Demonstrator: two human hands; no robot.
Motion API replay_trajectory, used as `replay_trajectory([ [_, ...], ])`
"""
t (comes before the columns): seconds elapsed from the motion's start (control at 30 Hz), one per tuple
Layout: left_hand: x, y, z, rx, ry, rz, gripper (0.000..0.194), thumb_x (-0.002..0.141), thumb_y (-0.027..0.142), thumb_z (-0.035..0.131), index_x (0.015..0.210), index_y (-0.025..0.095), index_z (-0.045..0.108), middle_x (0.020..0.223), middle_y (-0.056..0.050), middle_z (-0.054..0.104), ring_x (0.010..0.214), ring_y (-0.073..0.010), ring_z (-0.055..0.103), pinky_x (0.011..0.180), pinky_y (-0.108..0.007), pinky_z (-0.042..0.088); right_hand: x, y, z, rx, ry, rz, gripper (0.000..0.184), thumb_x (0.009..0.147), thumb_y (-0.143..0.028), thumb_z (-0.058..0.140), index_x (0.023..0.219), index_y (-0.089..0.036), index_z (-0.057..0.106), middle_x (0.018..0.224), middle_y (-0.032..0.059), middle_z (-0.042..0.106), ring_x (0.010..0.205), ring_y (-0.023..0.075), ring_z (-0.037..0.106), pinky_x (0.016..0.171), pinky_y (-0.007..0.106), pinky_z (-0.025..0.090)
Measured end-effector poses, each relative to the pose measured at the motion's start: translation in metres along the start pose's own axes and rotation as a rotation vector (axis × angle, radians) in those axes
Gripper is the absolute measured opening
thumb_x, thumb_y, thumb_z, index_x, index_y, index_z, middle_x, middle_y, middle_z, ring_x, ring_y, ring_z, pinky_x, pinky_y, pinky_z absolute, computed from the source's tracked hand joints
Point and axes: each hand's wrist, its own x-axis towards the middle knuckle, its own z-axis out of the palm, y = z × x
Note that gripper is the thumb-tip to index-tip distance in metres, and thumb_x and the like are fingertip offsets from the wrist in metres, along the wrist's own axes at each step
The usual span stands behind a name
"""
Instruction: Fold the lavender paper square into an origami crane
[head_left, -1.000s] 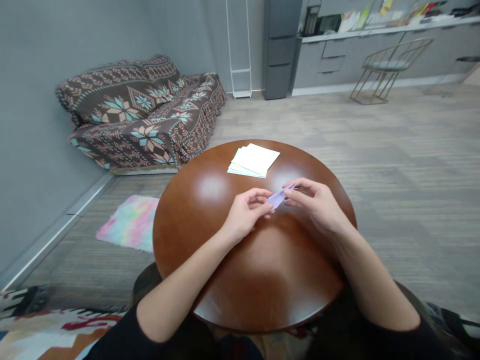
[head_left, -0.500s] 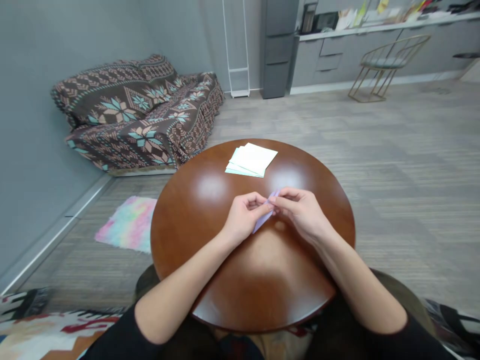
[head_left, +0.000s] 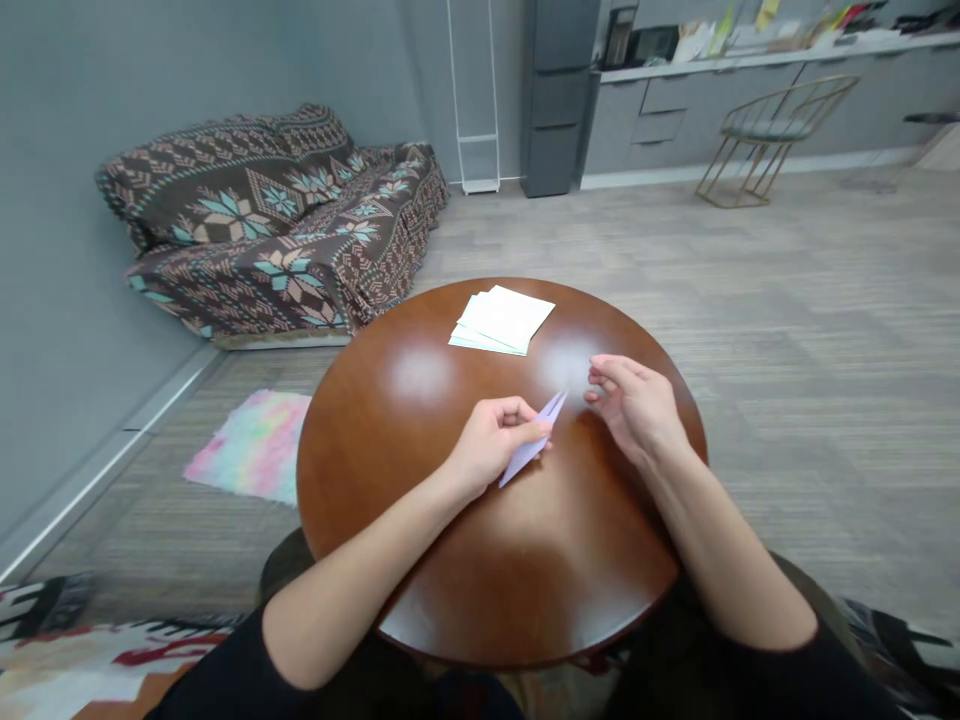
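A folded piece of lilac paper (head_left: pixel 523 457), narrow with pointed ends, is pinched between the thumb and fingers of my left hand (head_left: pixel 495 440). Its upper tip splits into two thin points. My right hand (head_left: pixel 634 405) is apart from the paper, raised over the right side of the table with its fingers curled loosely and a gap between thumb and fingers. Nothing shows in it. Beyond both hands, a small fanned stack of pale square paper sheets (head_left: pixel 506 318) lies on the table.
The round brown wooden table (head_left: pixel 375 450) has a glossy top. A sofa under a patterned cover (head_left: pixel 277 230) stands at the back left, with a fluffy pastel rug (head_left: pixel 251 445) on the floor. A gold-framed chair (head_left: pixel 772 130) is by the kitchen counter (head_left: pixel 675 68).
My right hand has let go of the lilac paper and moved away to the right. My left hand still holds the paper, which now shows more of its length.
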Motion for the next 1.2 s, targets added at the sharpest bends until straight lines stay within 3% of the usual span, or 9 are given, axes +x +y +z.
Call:
replay_trajectory([
  [0.1, 0.003, -0.001, 0.000, -0.051, 0.048, 0.019, 0.030, 0.073, 0.036, 0.085, 0.074, 0.014, 0.064, 0.069, -0.005, 0.074, 0.056, -0.0125, 0.064, 0.057, -0.022, 0.049, -0.013, 0.004, 0.006, -0.063, -0.197, 0.088, 0.023, 0.069, -0.036, 0.087, 0.079, -0.017, 0.078, 0.082, 0.0035, 0.068, 0.074, 0.0132, 0.058, 0.059, 0.025, 0.046],
  [0.2, 0.005, -0.002, -0.001, -0.093, 0.075, 0.063, 0.029, 0.073, 0.035, 0.085, 0.076, 0.014, 0.064, 0.071, -0.006, 0.075, 0.062, -0.0135, 0.068, 0.064, -0.024, 0.053, -0.028, 0.007, 0.015, -0.132, -0.413, 0.185, 0.019, 0.069, -0.031, 0.086, 0.076, -0.017, 0.075, 0.072, 0.0028, 0.069, 0.066, 0.0145, 0.062, 0.061, 0.028, 0.048],
  [0.23, 0.005, -0.002, -0.001, -0.097, 0.082, 0.081, 0.029, 0.073, 0.035, 0.085, 0.076, 0.014, 0.065, 0.072, -0.006, 0.076, 0.063, -0.0136, 0.068, 0.066, -0.024, 0.054, -0.030, 0.008, 0.017, -0.139, -0.429, 0.197, 0.018, 0.067, -0.028, 0.087, 0.073, -0.017, 0.074, 0.069, 0.0021, 0.069, 0.063, 0.0146, 0.062, 0.062, 0.029, 0.048],
  [0.63, 0.002, 0.002, 0.002, -0.067, 0.060, 0.075, 0.030, 0.072, 0.034, 0.085, 0.073, 0.014, 0.062, 0.070, -0.006, 0.075, 0.061, -0.0139, 0.069, 0.059, -0.023, 0.055, -0.028, 0.013, 0.017, -0.061, -0.268, 0.110, 0.011, 0.064, -0.020, 0.084, 0.061, -0.016, 0.074, 0.058, 0.0004, 0.061, 0.058, 0.0116, 0.052, 0.057, 0.028, 0.044],
  [0.83, 0.000, -0.002, 0.003, -0.060, -0.005, 0.002, 0.031, 0.071, 0.033, 0.085, 0.071, 0.013, 0.061, 0.067, -0.006, 0.073, 0.057, -0.0143, 0.069, 0.059, -0.023, 0.056, -0.006, 0.000, 0.006, 0.033, -0.034, -0.074, 0.013, 0.062, -0.021, 0.086, 0.062, -0.017, 0.074, 0.064, -0.0009, 0.058, 0.064, 0.0101, 0.050, 0.057, 0.025, 0.039],
  [0.9, 0.000, -0.003, 0.003, -0.097, -0.001, 0.019, 0.032, 0.073, 0.034, 0.086, 0.074, 0.014, 0.062, 0.069, -0.006, 0.074, 0.063, -0.0154, 0.072, 0.065, -0.025, 0.058, -0.008, -0.001, 0.006, -0.026, -0.081, -0.037, 0.014, 0.065, -0.026, 0.086, 0.068, -0.017, 0.076, 0.068, 0.0000, 0.061, 0.068, 0.0116, 0.051, 0.058, 0.025, 0.039],
  [1.03, 0.001, -0.003, 0.002, -0.145, -0.006, 0.055, 0.033, 0.074, 0.036, 0.087, 0.078, 0.014, 0.063, 0.075, -0.007, 0.076, 0.065, -0.0138, 0.073, 0.071, -0.025, 0.060, -0.022, 0.005, 0.011, -0.184, -0.356, 0.079, 0.015, 0.069, -0.028, 0.085, 0.075, -0.017, 0.077, 0.078, 0.0023, 0.069, 0.071, 0.0130, 0.056, 0.061, 0.026, 0.041],
  [1.2, 0.001, -0.001, 0.002, -0.174, 0.016, 0.059, 0.036, 0.071, 0.036, 0.089, 0.075, 0.014, 0.061, 0.076, -0.006, 0.076, 0.065, -0.0136, 0.073, 0.070, -0.025, 0.061, -0.030, 0.010, 0.016, -0.223, -0.383, 0.081, 0.010, 0.066, -0.022, 0.081, 0.067, -0.017, 0.073, 0.063, -0.0012, 0.065, 0.058, 0.0113, 0.050, 0.058, 0.028, 0.039],
])
